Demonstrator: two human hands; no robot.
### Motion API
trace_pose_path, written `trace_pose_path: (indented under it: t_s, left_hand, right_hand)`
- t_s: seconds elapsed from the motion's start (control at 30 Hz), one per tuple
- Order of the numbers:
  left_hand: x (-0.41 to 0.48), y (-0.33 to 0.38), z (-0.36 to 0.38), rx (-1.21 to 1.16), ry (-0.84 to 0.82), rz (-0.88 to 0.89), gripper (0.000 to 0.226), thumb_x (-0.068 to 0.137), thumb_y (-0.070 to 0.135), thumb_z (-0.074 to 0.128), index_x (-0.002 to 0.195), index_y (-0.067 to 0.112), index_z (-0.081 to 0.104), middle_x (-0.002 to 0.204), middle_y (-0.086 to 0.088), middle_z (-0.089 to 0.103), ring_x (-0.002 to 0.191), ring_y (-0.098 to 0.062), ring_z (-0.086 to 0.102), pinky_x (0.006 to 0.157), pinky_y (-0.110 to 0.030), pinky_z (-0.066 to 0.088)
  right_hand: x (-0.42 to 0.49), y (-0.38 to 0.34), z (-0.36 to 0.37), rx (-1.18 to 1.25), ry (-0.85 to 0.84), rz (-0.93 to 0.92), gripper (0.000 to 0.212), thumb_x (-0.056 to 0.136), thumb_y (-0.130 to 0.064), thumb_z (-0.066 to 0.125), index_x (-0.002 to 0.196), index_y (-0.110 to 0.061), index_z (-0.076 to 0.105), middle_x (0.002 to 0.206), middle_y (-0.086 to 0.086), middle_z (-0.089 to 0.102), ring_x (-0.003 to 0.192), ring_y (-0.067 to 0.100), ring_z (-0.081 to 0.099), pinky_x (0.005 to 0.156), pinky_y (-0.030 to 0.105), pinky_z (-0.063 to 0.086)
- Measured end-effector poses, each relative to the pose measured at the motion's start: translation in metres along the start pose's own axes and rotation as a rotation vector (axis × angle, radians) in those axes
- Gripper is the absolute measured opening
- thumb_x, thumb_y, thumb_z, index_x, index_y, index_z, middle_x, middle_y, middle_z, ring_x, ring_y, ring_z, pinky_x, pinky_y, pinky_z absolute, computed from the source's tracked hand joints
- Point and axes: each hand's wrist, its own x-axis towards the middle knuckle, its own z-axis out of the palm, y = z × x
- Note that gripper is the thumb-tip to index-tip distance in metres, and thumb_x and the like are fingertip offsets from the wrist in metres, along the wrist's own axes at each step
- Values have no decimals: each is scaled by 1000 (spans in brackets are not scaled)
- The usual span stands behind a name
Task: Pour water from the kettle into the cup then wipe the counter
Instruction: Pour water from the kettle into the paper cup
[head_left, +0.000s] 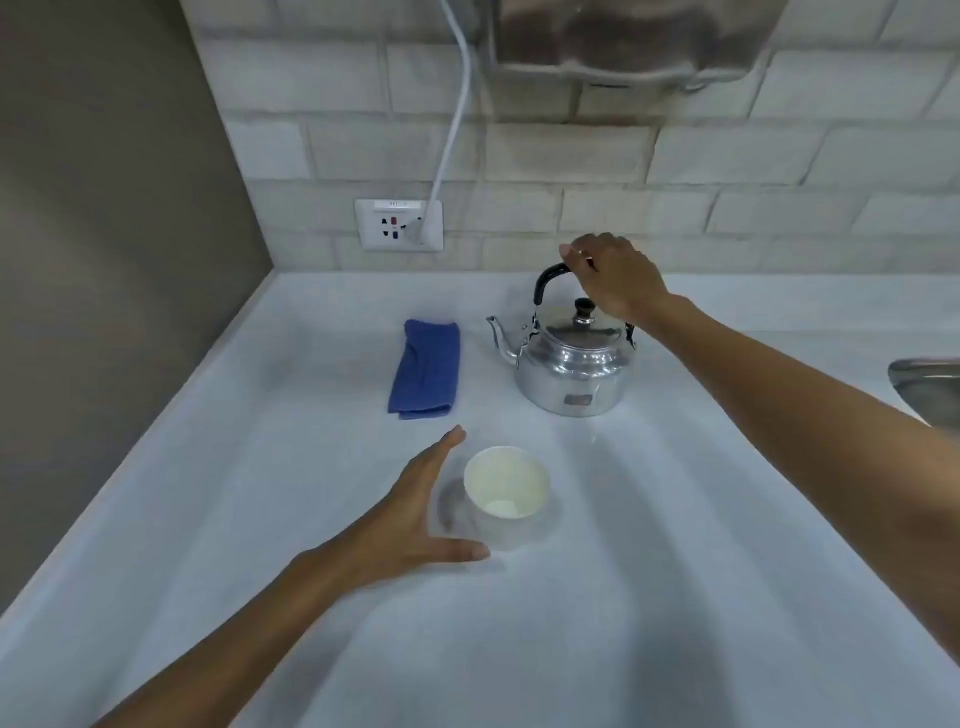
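The right hand grips the black handle of the shiny metal kettle standing on the white counter. The left hand, spread wide, holds nothing beside the white paper cup.

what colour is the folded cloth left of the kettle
Blue; the cloth shows in the head view.

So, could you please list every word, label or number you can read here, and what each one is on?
None can be read.
Strip label on the wall socket: print too small and blurred.
Small plate on the front of the kettle: blurred.
Cup and blue cloth: no visible text.
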Motion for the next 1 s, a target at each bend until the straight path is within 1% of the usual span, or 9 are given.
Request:
trace_pose_path:
  t_s: [0.1,0.2,0.33,0.4,0.47,0.53,0.67,0.83,1.0]
  left_hand:
    - [9,2,13,-54,-15,-20,109,56,57,80,134,57,4,146,35,13,130,17,14,98,1,19]
    - [18,2,28,-145,-8,-10,104,55,51,84,130,59,13,133,46,26,126,18,24,90,7,23]
    - [30,4,33,-189,65,-41,95,51,53,84,124,57,25,123,41,39,119,11,39,89,2,32]
    - [32,3,33,-217,95,-52,88,53,49,85,122,52,31,119,37,46,115,9,43,87,1,35]
    - [34,2,34,-235,123,-53,84,56,42,85,121,50,33,117,35,48,114,7,45,85,0,36]
    - [35,2,36,-242,167,-54,82,57,38,85,120,49,33,117,34,47,113,7,45,85,-1,37]
    - [36,2,39,-277,274,-67,79,58,32,85,118,46,35,117,31,48,110,10,46,83,0,38]
    - [37,2,48,-295,356,-82,73,62,21,85,112,43,37,116,23,48,104,16,45,79,3,37]
    - [38,7,54,-300,410,-108,75,62,20,84,116,35,35,109,23,50,98,22,45,73,5,37]
  right_hand:
    - [6,0,4,-52,24,-24,55,96,-45,24,95,-3,59,95,20,62,97,36,54,76,40,38]
    - [14,1,5,-18,-23,58,58,94,-49,25,63,-8,50,77,14,58,84,35,56,67,35,35]
    - [26,10,8,-1,-74,152,73,91,-56,28,77,5,64,83,21,69,79,35,61,70,36,42]
    - [28,12,10,10,-57,175,75,88,-58,32,72,7,65,76,19,69,74,33,61,68,35,41]
    - [31,11,9,29,-40,197,71,85,-59,38,56,3,57,61,12,61,66,31,57,65,32,39]
    - [30,9,8,39,-30,217,63,83,-58,43,44,-9,41,51,6,49,60,28,52,60,31,36]
    - [26,9,7,56,-3,237,54,80,-53,48,47,-10,41,60,9,54,56,26,49,60,31,37]
    - [14,5,-7,26,80,185,56,77,-47,52,39,-16,25,38,-1,29,39,19,31,47,27,27]
    - [0,-8,-44,-14,122,43,55,77,-46,53,40,-14,30,39,0,27,40,18,29,48,27,26]
